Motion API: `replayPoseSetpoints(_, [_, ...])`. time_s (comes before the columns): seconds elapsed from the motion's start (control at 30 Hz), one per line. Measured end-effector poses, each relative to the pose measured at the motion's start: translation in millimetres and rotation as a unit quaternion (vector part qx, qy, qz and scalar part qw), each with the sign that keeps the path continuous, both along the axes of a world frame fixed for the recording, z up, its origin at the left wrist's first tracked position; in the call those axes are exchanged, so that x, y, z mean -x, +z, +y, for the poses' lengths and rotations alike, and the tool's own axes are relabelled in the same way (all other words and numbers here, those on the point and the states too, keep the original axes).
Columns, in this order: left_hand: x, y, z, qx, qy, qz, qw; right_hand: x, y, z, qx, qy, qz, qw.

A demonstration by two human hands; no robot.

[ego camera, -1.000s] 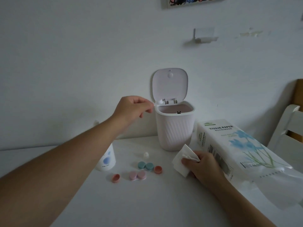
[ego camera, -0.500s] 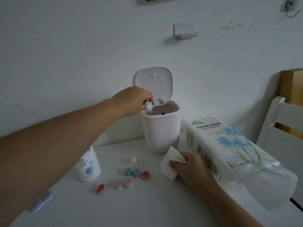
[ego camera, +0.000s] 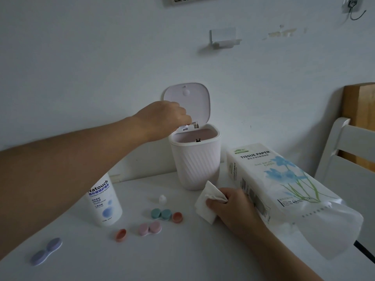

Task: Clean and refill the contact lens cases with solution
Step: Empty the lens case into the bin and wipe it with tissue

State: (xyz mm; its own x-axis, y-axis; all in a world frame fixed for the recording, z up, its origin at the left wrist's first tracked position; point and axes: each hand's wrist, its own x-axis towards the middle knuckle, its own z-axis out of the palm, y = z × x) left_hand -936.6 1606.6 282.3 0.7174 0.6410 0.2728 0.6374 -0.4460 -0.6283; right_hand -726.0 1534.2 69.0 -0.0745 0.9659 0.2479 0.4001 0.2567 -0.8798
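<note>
Logging the layout, lens cases first.
Purple case: closed, lies near the left front of the surface, well apart from the rest.
Pink case: closed, lies mid-surface, in front of the teal case.
Teal case: closed, a loose orange cap touching or just beside its right end.
Second orange cap: lies open side up, left of the pink case.
Solution bottle: white, upright, left of the cases; its top is hidden behind the left forearm.
Small white cap: stands behind the teal case, apart from it.
Left hand: raised over the left rim of the bin, fingers curled downward; whether they pinch anything, I cannot tell.
Right hand: rests on the surface, fingers curled, grasping a folded white tissue.
Bin: small, pale, ribbed, stands at the wall; lid tipped up and open.
Tissue pack: lies on its side just right of the right hand, labelled TISSUE PAPER, its near end loose clear film.
Chair: white, at the right edge.
</note>
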Motion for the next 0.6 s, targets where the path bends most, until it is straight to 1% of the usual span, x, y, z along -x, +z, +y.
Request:
replayPoseSetpoints(0.13, [1.4,-2.0,-4.6,0.005,-0.003,0.016,1.000,0.0,-0.6,0.0,-0.001,-0.001,-0.004,1.000])
replayPoseSetpoints(0.23, [3.3,0.1,-6.6,-0.009,-0.009,0.016,1.000,-0.1,-1.3,0.1,-0.003,0.001,-0.004,1.000])
replayPoseSetpoints(0.4, [2.9,-1.0,-9.9,-0.015,-0.037,0.028,0.999,0.1,-2.4,1.2,-0.002,0.005,0.003,1.000])
replayPoseSetpoints(0.6, [1.2,0.0,-12.2,-0.029,-0.045,0.014,0.998,0.1,-3.2,1.9,0.006,0.005,0.000,1.000])
